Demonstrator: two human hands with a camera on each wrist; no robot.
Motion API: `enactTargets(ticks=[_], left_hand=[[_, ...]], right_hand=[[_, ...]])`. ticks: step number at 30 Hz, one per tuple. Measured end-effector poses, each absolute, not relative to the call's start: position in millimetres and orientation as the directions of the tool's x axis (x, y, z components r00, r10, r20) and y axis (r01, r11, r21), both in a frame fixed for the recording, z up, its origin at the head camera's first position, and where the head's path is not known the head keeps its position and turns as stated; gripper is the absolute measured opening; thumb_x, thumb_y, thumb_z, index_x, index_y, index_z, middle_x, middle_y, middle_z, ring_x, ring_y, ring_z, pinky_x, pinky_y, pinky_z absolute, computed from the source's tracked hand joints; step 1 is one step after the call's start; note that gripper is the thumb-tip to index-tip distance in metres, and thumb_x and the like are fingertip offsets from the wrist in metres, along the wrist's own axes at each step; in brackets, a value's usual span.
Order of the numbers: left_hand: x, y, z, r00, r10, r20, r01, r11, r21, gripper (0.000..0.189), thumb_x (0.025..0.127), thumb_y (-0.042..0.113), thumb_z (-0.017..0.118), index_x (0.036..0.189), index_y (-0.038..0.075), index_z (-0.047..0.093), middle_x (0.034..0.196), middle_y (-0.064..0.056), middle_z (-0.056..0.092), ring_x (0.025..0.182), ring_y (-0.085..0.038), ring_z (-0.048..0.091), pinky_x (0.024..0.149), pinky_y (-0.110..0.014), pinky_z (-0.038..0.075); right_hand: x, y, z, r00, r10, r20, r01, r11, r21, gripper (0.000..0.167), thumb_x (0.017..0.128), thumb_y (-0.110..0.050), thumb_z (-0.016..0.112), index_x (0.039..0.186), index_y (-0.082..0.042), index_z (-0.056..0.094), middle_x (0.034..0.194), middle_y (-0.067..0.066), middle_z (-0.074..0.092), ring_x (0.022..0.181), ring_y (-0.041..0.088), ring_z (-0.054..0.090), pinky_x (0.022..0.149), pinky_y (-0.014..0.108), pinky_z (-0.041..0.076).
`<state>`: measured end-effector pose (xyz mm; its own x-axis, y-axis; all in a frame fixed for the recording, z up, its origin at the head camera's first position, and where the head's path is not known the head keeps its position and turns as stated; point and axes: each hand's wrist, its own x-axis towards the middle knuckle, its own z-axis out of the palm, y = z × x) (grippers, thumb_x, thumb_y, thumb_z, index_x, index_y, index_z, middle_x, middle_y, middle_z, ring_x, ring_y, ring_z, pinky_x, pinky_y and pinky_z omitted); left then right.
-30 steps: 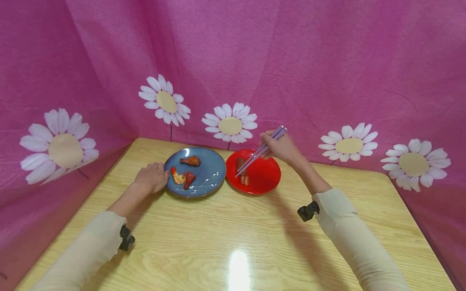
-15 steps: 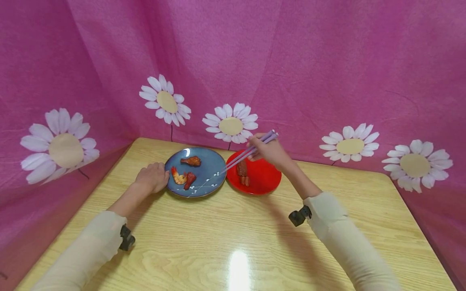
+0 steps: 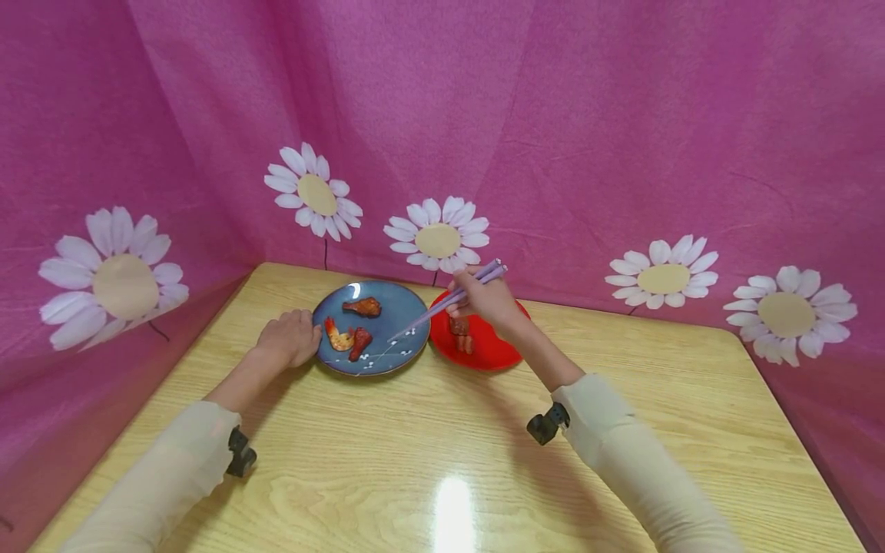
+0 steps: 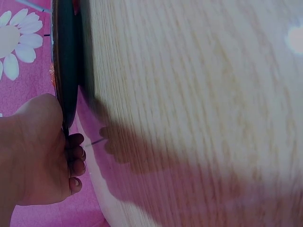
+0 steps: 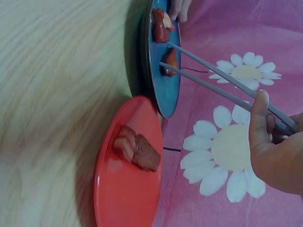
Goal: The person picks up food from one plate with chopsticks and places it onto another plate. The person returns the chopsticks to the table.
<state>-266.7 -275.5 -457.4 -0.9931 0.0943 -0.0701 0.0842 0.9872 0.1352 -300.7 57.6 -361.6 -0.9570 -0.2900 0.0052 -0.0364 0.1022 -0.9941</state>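
My right hand (image 3: 487, 303) grips a pair of purple chopsticks (image 3: 440, 306), which slant down to the left over the blue plate (image 3: 404, 307). Their tips are slightly apart, with nothing between them. On that plate lie two drumsticks, one (image 3: 362, 307) at the back and a redder one (image 3: 360, 344) in front, beside a shrimp (image 3: 339, 336). My left hand (image 3: 289, 338) holds the plate's left rim; the left wrist view shows its fingers curled around the edge. Under my right hand, the red plate (image 3: 494, 346) bears a brown piece of meat (image 5: 147, 154) and paler reddish meat (image 5: 125, 142).
Both plates stand side by side near the back of a wooden table (image 3: 387, 445). A pink curtain (image 3: 553, 138) printed with daisies hangs behind and on both sides. Each sleeve carries a small black camera, one on the left (image 3: 240, 453) and one on the right (image 3: 548, 424).
My right hand and the chopsticks have moved left, their tips passing from above the meat on the red plate to over the blue plate. My left hand stays put.
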Motion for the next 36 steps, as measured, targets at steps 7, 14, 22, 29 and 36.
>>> enactTargets(ticks=[7,14,22,29,36], left_hand=[[-266.8,-274.7,-456.5,-0.993,0.097,-0.068,0.087,0.988,0.128,0.039,0.104,0.023,0.038,0.109,-0.014,0.050,0.100,-0.025,0.054,0.102,-0.044,0.054,0.085,-0.056,0.045],[-266.2,-274.4,-455.1,-0.994,0.090,-0.058,0.081,0.987,0.138,0.039,0.103,0.022,0.039,0.109,-0.015,0.050,0.100,-0.026,0.055,0.102,-0.045,0.055,0.085,-0.057,0.045],[-267.9,-274.7,-457.5,-0.994,0.094,-0.054,0.086,0.986,0.143,0.037,0.103,0.023,0.040,0.103,-0.013,0.050,0.096,-0.024,0.054,0.098,-0.043,0.055,0.083,-0.056,0.046],[-267.9,-275.2,-455.9,-0.994,0.098,-0.051,0.090,0.987,0.135,0.037,0.103,0.022,0.040,0.102,-0.013,0.050,0.095,-0.024,0.054,0.098,-0.044,0.056,0.083,-0.056,0.046],[-267.2,-275.1,-456.9,-0.994,0.096,-0.058,0.087,0.986,0.140,0.036,0.103,0.023,0.039,0.101,-0.012,0.050,0.095,-0.024,0.054,0.099,-0.044,0.055,0.083,-0.056,0.045]], right_hand=[[-298.5,44.9,-361.2,-0.967,-0.253,-0.037,0.028,0.041,-0.999,0.027,0.105,-0.012,0.046,0.093,0.009,0.059,0.066,0.008,0.064,0.052,0.011,0.064,0.057,0.026,0.056],[-294.0,27.5,-364.3,-0.971,-0.237,-0.037,0.038,0.003,-0.999,0.026,0.104,-0.011,0.046,0.091,0.010,0.057,0.065,0.009,0.063,0.051,0.011,0.065,0.055,0.026,0.056],[-292.8,16.3,-373.4,-0.973,-0.228,-0.037,0.035,0.009,-0.999,0.032,0.105,-0.011,0.047,0.098,0.019,0.055,0.063,0.008,0.063,0.048,0.009,0.063,0.053,0.024,0.054],[-288.3,12.2,-376.1,-0.974,-0.225,-0.039,0.036,0.018,-0.999,0.029,0.104,-0.013,0.049,0.093,0.013,0.058,0.065,0.009,0.064,0.050,0.011,0.064,0.057,0.025,0.056],[-284.9,7.9,-378.1,-0.972,-0.228,-0.048,0.045,0.017,-0.999,0.028,0.104,-0.013,0.051,0.095,0.012,0.058,0.066,0.010,0.063,0.051,0.011,0.064,0.057,0.025,0.056]])
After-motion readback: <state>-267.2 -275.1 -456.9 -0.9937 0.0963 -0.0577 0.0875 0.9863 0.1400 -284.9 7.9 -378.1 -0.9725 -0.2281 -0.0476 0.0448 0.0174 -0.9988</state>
